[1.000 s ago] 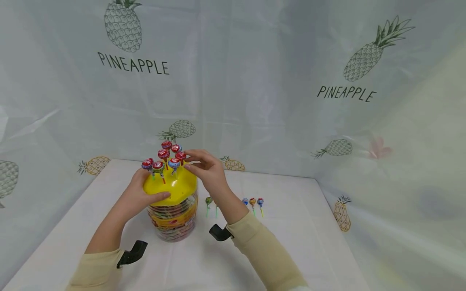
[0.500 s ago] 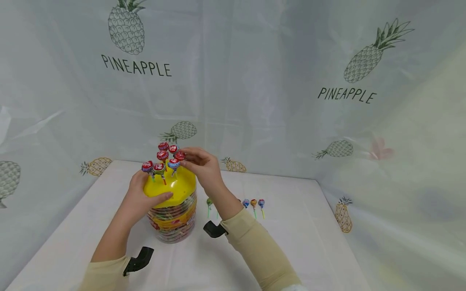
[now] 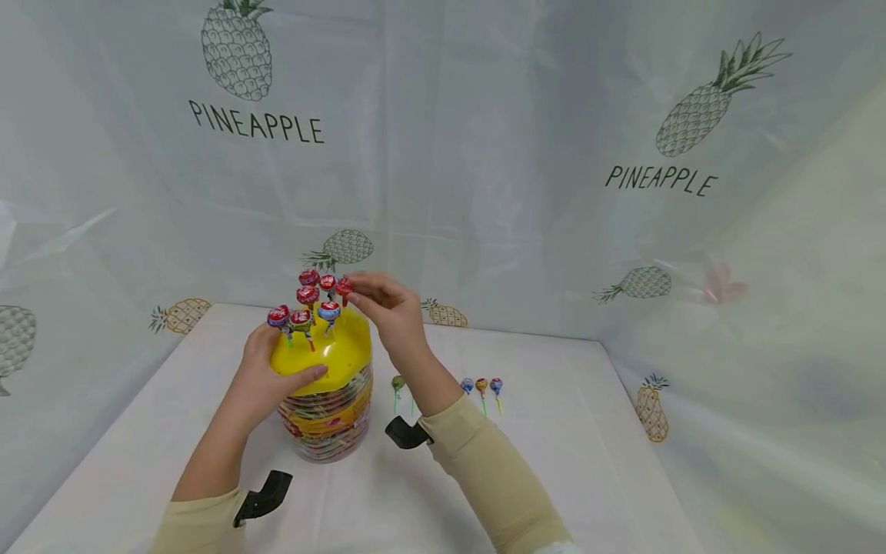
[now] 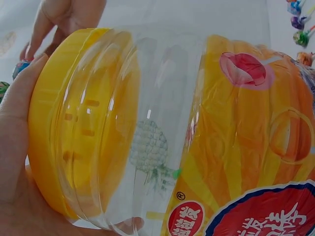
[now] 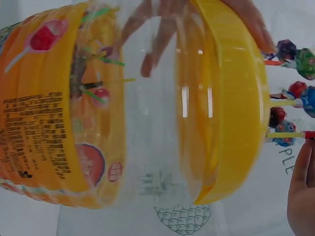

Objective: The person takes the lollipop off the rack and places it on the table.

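Red lollipop (image 3: 344, 288) stands stick down in my yellow lid (image 3: 325, 355); my right hand (image 3: 388, 312) pinches it, my left hand (image 3: 266, 373) grips the lid's rim.

The head view looks down from above; both wrist views sit close beside the shared jar (image 3: 325, 408).
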`<action>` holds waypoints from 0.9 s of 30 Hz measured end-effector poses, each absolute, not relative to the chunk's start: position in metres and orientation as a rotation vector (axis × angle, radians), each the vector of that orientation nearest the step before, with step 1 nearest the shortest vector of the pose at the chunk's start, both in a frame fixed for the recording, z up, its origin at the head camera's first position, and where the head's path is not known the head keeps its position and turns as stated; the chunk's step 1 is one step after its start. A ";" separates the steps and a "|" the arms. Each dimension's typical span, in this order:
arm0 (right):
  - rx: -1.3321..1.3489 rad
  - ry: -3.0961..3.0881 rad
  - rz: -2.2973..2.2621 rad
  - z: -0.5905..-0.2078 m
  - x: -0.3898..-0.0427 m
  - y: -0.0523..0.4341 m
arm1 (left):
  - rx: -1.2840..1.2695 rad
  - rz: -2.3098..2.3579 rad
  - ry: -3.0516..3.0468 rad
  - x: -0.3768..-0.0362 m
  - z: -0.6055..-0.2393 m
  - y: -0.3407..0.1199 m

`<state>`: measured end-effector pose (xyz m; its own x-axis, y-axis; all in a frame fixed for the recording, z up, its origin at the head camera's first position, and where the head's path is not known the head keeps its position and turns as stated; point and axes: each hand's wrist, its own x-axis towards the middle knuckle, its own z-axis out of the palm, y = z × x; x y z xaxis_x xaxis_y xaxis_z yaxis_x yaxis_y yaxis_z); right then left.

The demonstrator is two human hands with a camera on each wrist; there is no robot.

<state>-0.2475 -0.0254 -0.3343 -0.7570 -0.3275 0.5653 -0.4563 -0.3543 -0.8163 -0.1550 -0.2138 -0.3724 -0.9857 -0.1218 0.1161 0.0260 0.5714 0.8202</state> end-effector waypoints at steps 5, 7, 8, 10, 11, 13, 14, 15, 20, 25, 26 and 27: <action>1.002 -1.684 2.321 -0.337 -0.245 -0.012 | 0.100 -1.383 -2.645 -0.155 -0.373 -0.211; 1.021 -1.649 2.369 -0.342 -0.243 -0.005 | 0.103 -1.381 -2.646 -0.155 -0.373 -0.211; 1.036 -1.633 2.387 -0.345 -0.243 -0.001 | 0.104 -1.382 -2.645 -0.155 -0.373 -0.211; 1.068 -1.616 2.420 -0.351 -0.243 0.005 | 0.099 -1.385 -2.640 -0.155 -0.373 -0.211; 1.068 -1.621 2.433 -0.355 -0.243 0.008 | 0.099 -1.386 -2.641 -0.155 -0.372 -0.211; 1.054 -1.638 2.458 -0.362 -0.243 0.014 | 0.101 -1.390 -2.641 -0.155 -0.372 -0.210; 1.034 -1.655 2.470 -0.366 -0.243 0.017 | 0.105 -1.391 -2.643 -0.155 -0.372 -0.210; 1.007 -1.673 2.486 -0.369 -0.243 0.019 | 0.108 -1.392 -2.645 -0.155 -0.372 -0.210; 0.784 -1.795 2.555 -0.389 -0.239 0.030 | 0.121 -1.395 -2.656 -0.155 -0.371 -0.209; 0.676 -1.907 2.535 -0.410 -0.237 0.037 | 0.113 -1.394 -2.655 -0.155 -0.372 -0.210; 0.668 -1.937 2.512 -0.415 -0.238 0.039 | 0.110 -1.395 -2.653 -0.156 -0.373 -0.210; 0.658 -1.959 2.505 -0.420 -0.238 0.040 | 0.108 -1.398 -2.650 -0.156 -0.373 -0.210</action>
<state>-0.2382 0.0397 -0.4204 -0.9125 -0.3252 0.2483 -0.1626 -0.2687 -0.9494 -0.1560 -0.2098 -0.3731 -0.9871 -0.1299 0.0931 0.0034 0.5651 0.8250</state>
